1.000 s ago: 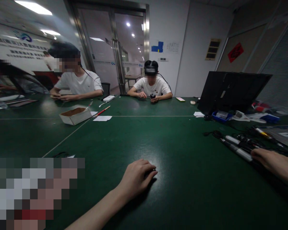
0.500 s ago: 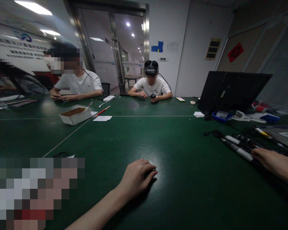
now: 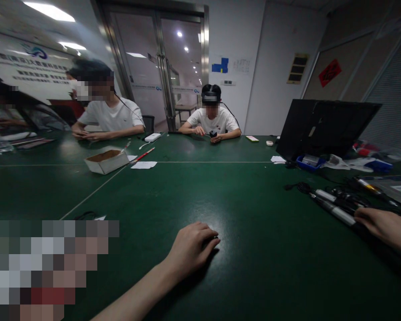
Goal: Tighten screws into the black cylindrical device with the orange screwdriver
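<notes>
My left hand (image 3: 195,246) rests on the green tabletop (image 3: 173,196) in the middle, its fingers curled and the thumb close to the index finger. A tiny dark bit shows at the fingertips; what it is I cannot make out. At the right edge, my right hand (image 3: 386,226) is closed beside a silver, pen-shaped tool with a black end (image 3: 336,211). Its fingertips point down and are mostly hidden, so what they hold does not show. A second silver cylinder (image 3: 325,195) and black cables (image 3: 345,198) lie just beyond that tool.
A black monitor (image 3: 324,129) stands at the back right, with a blue tray (image 3: 309,162) before it. An open white box (image 3: 107,162), a red pencil (image 3: 143,154) and paper (image 3: 143,165) lie left of centre. People sit opposite and at left; pixelation covers the lower left.
My right hand has shifted slightly right along the silver tool. The whole view has moved a little; my left hand stays where it was.
</notes>
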A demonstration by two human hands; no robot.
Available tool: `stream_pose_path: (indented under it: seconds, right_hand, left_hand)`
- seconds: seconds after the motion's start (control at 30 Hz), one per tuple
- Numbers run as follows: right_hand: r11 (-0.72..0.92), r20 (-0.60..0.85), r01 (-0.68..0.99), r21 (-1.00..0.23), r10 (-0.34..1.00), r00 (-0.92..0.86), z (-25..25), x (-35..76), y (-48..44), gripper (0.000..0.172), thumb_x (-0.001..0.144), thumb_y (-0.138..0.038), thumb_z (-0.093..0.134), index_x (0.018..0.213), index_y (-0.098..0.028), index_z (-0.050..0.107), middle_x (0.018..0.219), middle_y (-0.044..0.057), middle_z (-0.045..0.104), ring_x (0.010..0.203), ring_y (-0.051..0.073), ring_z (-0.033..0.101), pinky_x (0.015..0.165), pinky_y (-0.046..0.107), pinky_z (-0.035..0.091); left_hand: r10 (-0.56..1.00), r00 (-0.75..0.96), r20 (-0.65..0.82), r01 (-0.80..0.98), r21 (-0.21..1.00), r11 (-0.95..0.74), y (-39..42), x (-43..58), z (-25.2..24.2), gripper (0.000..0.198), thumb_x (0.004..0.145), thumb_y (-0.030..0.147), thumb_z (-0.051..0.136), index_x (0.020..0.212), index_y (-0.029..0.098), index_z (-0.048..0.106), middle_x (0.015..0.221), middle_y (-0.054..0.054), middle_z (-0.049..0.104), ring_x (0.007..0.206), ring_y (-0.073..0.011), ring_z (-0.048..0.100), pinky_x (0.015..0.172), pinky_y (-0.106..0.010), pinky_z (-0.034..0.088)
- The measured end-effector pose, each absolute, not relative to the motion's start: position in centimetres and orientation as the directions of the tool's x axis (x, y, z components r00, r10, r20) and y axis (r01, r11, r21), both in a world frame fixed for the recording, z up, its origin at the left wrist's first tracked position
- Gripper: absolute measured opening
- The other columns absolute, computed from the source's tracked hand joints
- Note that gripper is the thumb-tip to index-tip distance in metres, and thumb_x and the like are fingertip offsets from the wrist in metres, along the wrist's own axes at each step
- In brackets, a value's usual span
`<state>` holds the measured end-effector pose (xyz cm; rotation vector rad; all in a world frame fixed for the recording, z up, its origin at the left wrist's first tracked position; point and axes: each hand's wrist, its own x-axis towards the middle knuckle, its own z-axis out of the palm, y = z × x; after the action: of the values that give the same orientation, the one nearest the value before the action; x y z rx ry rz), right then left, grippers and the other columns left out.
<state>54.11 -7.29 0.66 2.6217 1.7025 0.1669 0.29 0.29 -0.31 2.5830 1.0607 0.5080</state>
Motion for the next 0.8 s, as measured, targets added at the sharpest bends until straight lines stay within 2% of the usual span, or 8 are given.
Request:
stream_pose_path:
  seconds: [0.2,0.3,0.43,0.7,0.8]
  right_hand:
    - [-0.393,0.000,0.918,-0.046,0.919,0.394,1.5,53.4,-7.9,0.039,0.093,-0.033,0.038,0.101,-0.017,0.073,0.107,0.019,0.070,0.088,0.026,0.069,0.073,0.036,0.053]
    - [-0.422,0.002,0.903,-0.078,0.906,0.424,1.7,52.8,-8.0,0.037,0.093,-0.033,0.039,0.100,-0.018,0.073,0.106,0.020,0.070,0.087,0.027,0.068,0.072,0.036,0.052]
    - [-0.451,0.017,0.889,-0.075,0.891,0.453,1.3,52.8,-7.9,0.034,0.092,-0.031,0.043,0.097,-0.018,0.073,0.104,0.021,0.070,0.088,0.029,0.068,0.072,0.038,0.051]
    - [-0.473,0.026,0.879,-0.060,0.880,0.475,0.2,53.7,-8.4,0.039,0.092,-0.037,0.040,0.102,-0.016,0.071,0.104,0.022,0.070,0.085,0.029,0.069,0.073,0.039,0.051]
    - [-0.481,0.033,0.876,-0.045,0.875,0.482,0.0,53.6,-8.5,0.038,0.090,-0.040,0.043,0.099,-0.018,0.072,0.098,0.020,0.072,0.082,0.029,0.071,0.068,0.038,0.052]
  left_hand:
    - [0.721,0.660,0.210,0.618,0.395,-0.680,0.3,0.3,-0.2,0.023,0.094,0.027,0.052,0.100,0.019,0.072,0.089,-0.006,0.071,0.083,-0.0197,0.063,0.071,-0.029,0.048]
    - [0.722,0.661,0.205,0.615,0.405,-0.677,0.2,0.3,-0.1,0.022,0.094,0.026,0.053,0.100,0.019,0.072,0.090,-0.006,0.071,0.083,-0.0201,0.063,0.071,-0.029,0.048]
    - [0.722,0.661,0.205,0.615,0.403,-0.678,0.3,0.3,-0.1,0.021,0.094,0.025,0.054,0.100,0.018,0.073,0.089,-0.006,0.071,0.083,-0.0204,0.064,0.071,-0.030,0.048]
    - [0.722,0.664,0.195,0.620,0.396,-0.678,0.2,0.4,0.0,0.021,0.094,0.024,0.054,0.101,0.018,0.073,0.090,-0.007,0.071,0.084,-0.0205,0.064,0.072,-0.030,0.049]
    - [0.728,0.661,0.184,0.624,0.404,-0.669,0.2,0.4,0.1,0.021,0.094,0.024,0.054,0.102,0.018,0.073,0.092,-0.007,0.071,0.085,-0.0209,0.063,0.073,-0.031,0.049]
